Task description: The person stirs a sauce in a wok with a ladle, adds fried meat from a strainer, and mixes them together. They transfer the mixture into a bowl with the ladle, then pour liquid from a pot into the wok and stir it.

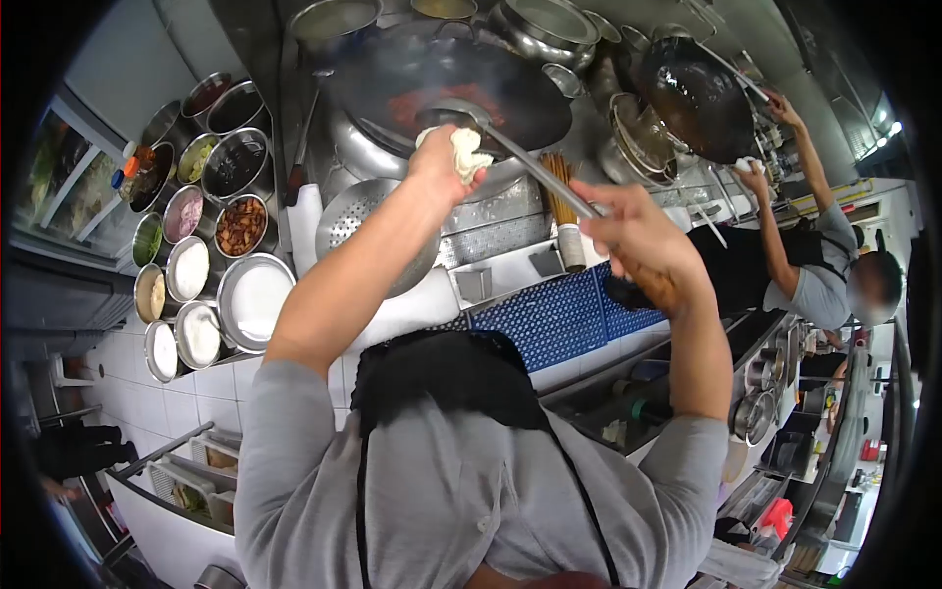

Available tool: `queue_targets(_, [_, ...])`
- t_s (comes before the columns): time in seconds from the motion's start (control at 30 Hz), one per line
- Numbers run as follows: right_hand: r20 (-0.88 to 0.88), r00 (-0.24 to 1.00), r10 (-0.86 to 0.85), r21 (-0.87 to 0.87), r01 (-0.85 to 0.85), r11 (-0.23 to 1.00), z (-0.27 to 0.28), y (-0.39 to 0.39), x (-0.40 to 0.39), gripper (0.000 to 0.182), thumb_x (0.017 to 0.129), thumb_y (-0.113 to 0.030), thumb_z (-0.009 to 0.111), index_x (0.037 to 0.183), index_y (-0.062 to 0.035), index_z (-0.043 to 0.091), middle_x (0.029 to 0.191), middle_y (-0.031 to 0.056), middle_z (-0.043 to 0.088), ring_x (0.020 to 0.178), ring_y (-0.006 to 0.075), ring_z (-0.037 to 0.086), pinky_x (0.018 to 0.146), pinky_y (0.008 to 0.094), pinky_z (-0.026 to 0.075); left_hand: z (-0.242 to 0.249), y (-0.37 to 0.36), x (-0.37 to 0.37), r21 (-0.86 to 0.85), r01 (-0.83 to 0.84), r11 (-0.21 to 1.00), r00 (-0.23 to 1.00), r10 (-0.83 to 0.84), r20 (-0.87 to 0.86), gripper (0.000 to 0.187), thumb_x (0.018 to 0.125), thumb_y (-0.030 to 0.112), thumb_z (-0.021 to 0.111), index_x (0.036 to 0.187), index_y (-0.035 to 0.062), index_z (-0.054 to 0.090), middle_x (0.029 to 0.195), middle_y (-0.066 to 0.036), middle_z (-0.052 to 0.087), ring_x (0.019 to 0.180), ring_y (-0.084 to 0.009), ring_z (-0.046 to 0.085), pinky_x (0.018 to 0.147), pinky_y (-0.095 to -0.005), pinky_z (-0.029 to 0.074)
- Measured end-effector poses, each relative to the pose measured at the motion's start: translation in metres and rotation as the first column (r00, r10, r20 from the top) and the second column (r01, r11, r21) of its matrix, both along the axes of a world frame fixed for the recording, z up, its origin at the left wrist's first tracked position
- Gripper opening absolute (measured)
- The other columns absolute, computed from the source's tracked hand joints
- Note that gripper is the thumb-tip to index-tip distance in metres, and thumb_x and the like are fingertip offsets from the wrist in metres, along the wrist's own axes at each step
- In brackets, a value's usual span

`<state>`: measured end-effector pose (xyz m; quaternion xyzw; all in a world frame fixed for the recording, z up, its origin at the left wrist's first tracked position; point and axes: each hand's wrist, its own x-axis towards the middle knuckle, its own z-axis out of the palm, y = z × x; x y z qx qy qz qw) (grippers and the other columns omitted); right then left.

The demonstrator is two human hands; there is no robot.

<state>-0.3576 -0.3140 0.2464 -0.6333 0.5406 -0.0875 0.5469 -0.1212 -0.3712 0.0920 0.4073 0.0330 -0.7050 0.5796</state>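
My left hand (442, 167) is closed round a cream-white cloth (469, 159) at the near rim of a large dark wok (530, 103). Red food pieces (407, 106) lie in the wok, with haze above them. My right hand (638, 236) grips the handle of a long metal ladle (538, 169). The ladle's bowl is over the wok, just beyond my left hand. The wok's near edge is partly hidden by my left hand and the cloth.
At left stand several metal containers of ingredients, among them white powder (257, 299) and brown pieces (240, 226). A perforated strainer (343, 231) lies below the wok. Bamboo sticks (561, 196) stand centrally. At right, a co-worker (819, 265) holds another wok (692, 93).
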Motion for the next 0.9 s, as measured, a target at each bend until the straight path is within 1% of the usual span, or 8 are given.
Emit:
queue_targets(0.2, [-0.123, 0.992, 0.008, -0.403, -0.057, 0.914, -0.073, -0.052, 0.042, 0.056, 0.082, -0.008, 0.06, 0.134, 0.0056, 0.047, 0.062, 0.0107, 0.058, 0.046, 0.0162, 0.057, 0.047, 0.0303, 0.046, -0.072, 0.019, -0.012, -0.187, -0.084, 0.979, 0.996, 0.083, -0.011, 0.011, 0.086, 0.024, 0.054, 0.094, 0.0159, 0.057, 0.083, -0.003, 0.06, 0.068, -0.0212, 0.06, 0.046, -0.0358, 0.047])
queue_targets(0.23, [-0.097, 0.995, 0.016, -0.433, -0.057, 0.9, -0.064, -0.043, 0.043, 0.06, 0.084, -0.004, 0.058, 0.14, 0.0056, 0.039, 0.061, 0.0022, 0.05, 0.043, 0.0091, 0.047, 0.043, 0.0255, 0.041, -0.06, 0.044, -0.015, -0.141, -0.03, 0.989, 0.999, 0.036, 0.036, 0.012, 0.087, 0.025, 0.051, 0.093, 0.0157, 0.056, 0.082, -0.002, 0.059, 0.068, -0.0209, 0.06, 0.044, -0.0353, 0.046])
queue_targets(0.47, [0.055, 0.998, 0.036, -0.19, -0.025, 0.981, -0.038, 0.005, 0.036, 0.057, 0.086, -0.005, 0.058, 0.14, 0.0032, 0.04, 0.061, 0.0013, 0.051, 0.043, 0.0085, 0.046, 0.039, 0.0249, 0.038, -0.025, 0.0, 0.003, -0.047, -0.035, 0.998, 0.998, 0.037, 0.045, 0.018, 0.092, 0.029, 0.045, 0.093, 0.0158, 0.056, 0.079, -0.003, 0.06, 0.068, -0.0199, 0.058, 0.045, -0.0309, 0.044])
queue_targets(0.57, [0.053, 0.997, 0.053, -0.033, -0.051, 0.998, -0.015, 0.011, 0.015, 0.056, 0.085, -0.007, 0.06, 0.137, 0.0035, 0.044, 0.06, 0.0042, 0.052, 0.042, 0.0109, 0.049, 0.036, 0.0255, 0.039, 0.014, 0.031, 0.008, -0.194, 0.123, 0.973, 0.992, -0.113, 0.061, 0.022, 0.093, 0.029, 0.04, 0.096, 0.0172, 0.057, 0.081, 0.0, 0.061, 0.071, -0.0183, 0.058, 0.047, -0.0304, 0.045])
queue_targets(0.67, [-0.007, 0.998, 0.064, -0.157, -0.065, 0.985, -0.037, -0.012, 0.028, 0.054, 0.085, -0.008, 0.06, 0.136, 0.0018, 0.047, 0.061, 0.0039, 0.053, 0.043, 0.0115, 0.051, 0.039, 0.0261, 0.041, 0.007, 0.014, 0.011, -0.12, 0.099, 0.988, 0.995, -0.099, 0.006, 0.022, 0.094, 0.03, 0.04, 0.095, 0.0175, 0.058, 0.081, 0.001, 0.061, 0.069, -0.0184, 0.058, 0.047, -0.0304, 0.046])
queue_targets(0.7, [-0.026, 0.999, 0.044, -0.236, -0.049, 0.97, -0.063, -0.03, 0.034, 0.053, 0.084, -0.01, 0.061, 0.134, 0.0018, 0.049, 0.067, 0.0114, 0.061, 0.049, 0.0162, 0.057, 0.045, 0.0307, 0.047, -0.011, 0.004, 0.008, -0.092, 0.019, 0.996, 1.0, -0.017, 0.025, 0.018, 0.091, 0.03, 0.044, 0.089, 0.0195, 0.058, 0.075, 0.001, 0.061, 0.063, -0.0187, 0.06, 0.045, -0.0311, 0.045])
queue_targets(0.8, [-0.186, 0.983, 0.001, -0.578, -0.11, 0.809, -0.111, -0.046, 0.062, 0.053, 0.084, -0.008, 0.059, 0.135, 0.0002, 0.049, 0.06, 0.0036, 0.051, 0.048, 0.0103, 0.052, 0.041, 0.0261, 0.04, -0.077, 0.003, -0.001, -0.189, -0.094, 0.977, 0.995, 0.098, 0.011, 0.014, 0.09, 0.029, 0.046, 0.089, 0.0197, 0.056, 0.073, 0.0, 0.061, 0.061, -0.0189, 0.06, 0.044, -0.0328, 0.045])
queue_targets(0.9, [0.018, 0.999, 0.047, -0.507, -0.031, 0.861, -0.079, -0.015, 0.039, 0.057, 0.082, -0.004, 0.06, 0.135, 0.0063, 0.045, 0.062, 0.0061, 0.054, 0.047, 0.0099, 0.051, 0.04, 0.0268, 0.04, -0.042, 0.059, -0.003, -0.137, -0.006, 0.991, 1.0, 0.007, 0.009, 0.01, 0.087, 0.027, 0.047, 0.085, 0.0208, 0.055, 0.068, 0.0, 0.058, 0.058, -0.0191, 0.059, 0.04, -0.0324, 0.042])
